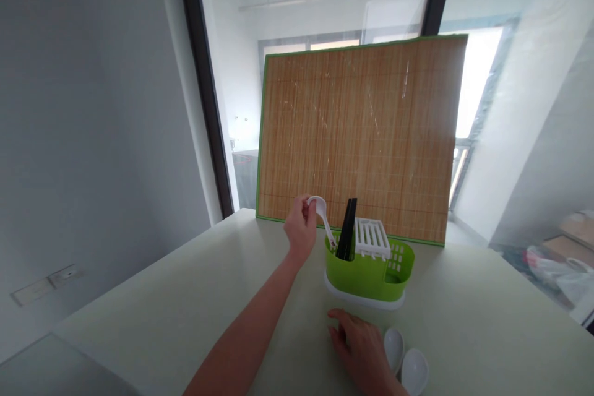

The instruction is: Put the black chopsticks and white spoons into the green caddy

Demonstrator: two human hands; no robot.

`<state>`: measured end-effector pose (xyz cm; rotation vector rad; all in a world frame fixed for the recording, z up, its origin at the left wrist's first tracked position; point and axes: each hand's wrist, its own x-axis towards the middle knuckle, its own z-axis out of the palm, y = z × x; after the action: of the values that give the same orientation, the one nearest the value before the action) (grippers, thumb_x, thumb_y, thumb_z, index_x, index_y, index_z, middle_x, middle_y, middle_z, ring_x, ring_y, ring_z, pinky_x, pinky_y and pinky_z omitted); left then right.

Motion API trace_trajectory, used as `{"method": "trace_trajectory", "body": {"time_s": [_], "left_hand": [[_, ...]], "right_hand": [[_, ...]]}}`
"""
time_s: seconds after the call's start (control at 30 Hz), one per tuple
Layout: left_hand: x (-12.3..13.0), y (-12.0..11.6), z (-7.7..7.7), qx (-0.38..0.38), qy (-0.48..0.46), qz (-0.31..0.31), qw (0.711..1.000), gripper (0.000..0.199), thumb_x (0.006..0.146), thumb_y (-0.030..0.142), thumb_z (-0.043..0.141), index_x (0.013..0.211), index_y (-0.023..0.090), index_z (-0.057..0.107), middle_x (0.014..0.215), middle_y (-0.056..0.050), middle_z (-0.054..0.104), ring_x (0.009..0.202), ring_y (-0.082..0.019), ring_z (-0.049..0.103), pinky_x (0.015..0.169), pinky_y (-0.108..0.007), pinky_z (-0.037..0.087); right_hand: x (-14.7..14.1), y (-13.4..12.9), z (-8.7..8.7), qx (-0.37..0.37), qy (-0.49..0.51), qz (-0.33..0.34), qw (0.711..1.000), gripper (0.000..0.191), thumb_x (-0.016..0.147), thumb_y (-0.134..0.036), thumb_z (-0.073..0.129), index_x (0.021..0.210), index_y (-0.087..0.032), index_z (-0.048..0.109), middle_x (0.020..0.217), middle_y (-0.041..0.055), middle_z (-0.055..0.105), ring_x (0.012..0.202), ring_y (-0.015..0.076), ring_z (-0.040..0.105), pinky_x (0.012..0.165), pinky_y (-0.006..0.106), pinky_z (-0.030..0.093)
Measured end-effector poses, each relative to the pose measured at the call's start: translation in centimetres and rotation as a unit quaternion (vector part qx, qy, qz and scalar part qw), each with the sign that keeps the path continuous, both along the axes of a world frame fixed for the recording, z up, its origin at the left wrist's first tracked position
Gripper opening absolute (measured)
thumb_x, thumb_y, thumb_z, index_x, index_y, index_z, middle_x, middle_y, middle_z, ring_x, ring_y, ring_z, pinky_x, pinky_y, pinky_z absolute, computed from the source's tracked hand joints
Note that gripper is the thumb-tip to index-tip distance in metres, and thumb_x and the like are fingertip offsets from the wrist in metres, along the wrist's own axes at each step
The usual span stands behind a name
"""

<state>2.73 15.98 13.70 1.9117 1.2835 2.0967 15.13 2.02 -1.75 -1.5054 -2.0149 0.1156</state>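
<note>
My left hand pinches a white soup spoon by its bowl. The spoon's handle slants down into the left end of a green cutlery basket. Black chopsticks stand in the basket beside the spoon, leaning slightly. A white slotted rack sits on top of the basket's middle. My right hand lies low over the table in front of the basket, with its fingers loosely bent, thumb apart and nothing in them. Just right of it rest two white spoons, their handles hidden or out of frame.
The basket stands on a white base tray on a pale table. Behind it, a bamboo mat with green edging leans upright against a glass partition. A grey wall is at the left, with a socket plate.
</note>
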Motion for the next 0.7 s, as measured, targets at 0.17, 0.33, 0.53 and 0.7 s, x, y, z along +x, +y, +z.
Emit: {"method": "trace_trajectory", "body": {"time_s": [0.17,0.33,0.53,0.7], "left_hand": [[1.9,2.7,-2.0,-0.135,0.215,0.011,0.967,0.024,0.089,0.036,0.039,0.100,0.022,0.056,0.077,0.001,0.063,0.067,-0.013,0.057,0.058,-0.022,0.034],[2.5,3.7,-4.3,-0.203,0.311,0.011,0.928,0.025,0.089,0.036,0.038,0.104,0.023,0.054,0.081,-0.002,0.064,0.073,-0.017,0.059,0.061,-0.024,0.035],[2.3,3.5,-4.6,-0.222,0.300,-0.025,0.928,0.034,0.082,0.039,0.050,0.113,0.025,0.049,0.078,0.001,0.062,0.074,-0.017,0.058,0.062,-0.024,0.036],[1.6,1.4,-4.9,-0.174,0.216,-0.030,0.960,0.042,0.080,0.034,0.052,0.120,0.024,0.044,0.083,0.002,0.060,0.073,-0.013,0.056,0.061,-0.022,0.035]], "right_hand": [[0.0,0.1,-0.1,0.001,0.007,-0.006,1.000,0.020,0.082,-0.020,0.047,0.096,-0.028,0.059,0.078,-0.0039,0.066,0.066,0.0144,0.061,0.059,0.024,0.034],[0.0,0.1,-0.3,0.006,0.007,-0.007,1.000,0.019,0.080,-0.019,0.048,0.091,-0.028,0.061,0.079,-0.0038,0.067,0.068,0.0147,0.061,0.060,0.023,0.034],[-0.1,0.1,-0.3,0.001,0.001,-0.007,1.000,0.020,0.081,-0.019,0.046,0.091,-0.028,0.061,0.079,-0.0038,0.067,0.070,0.0151,0.061,0.062,0.023,0.034],[0.0,0.0,0.1,-0.014,-0.005,-0.006,1.000,0.020,0.082,-0.019,0.046,0.091,-0.029,0.061,0.080,-0.0040,0.067,0.072,0.0150,0.061,0.063,0.023,0.034]]}}
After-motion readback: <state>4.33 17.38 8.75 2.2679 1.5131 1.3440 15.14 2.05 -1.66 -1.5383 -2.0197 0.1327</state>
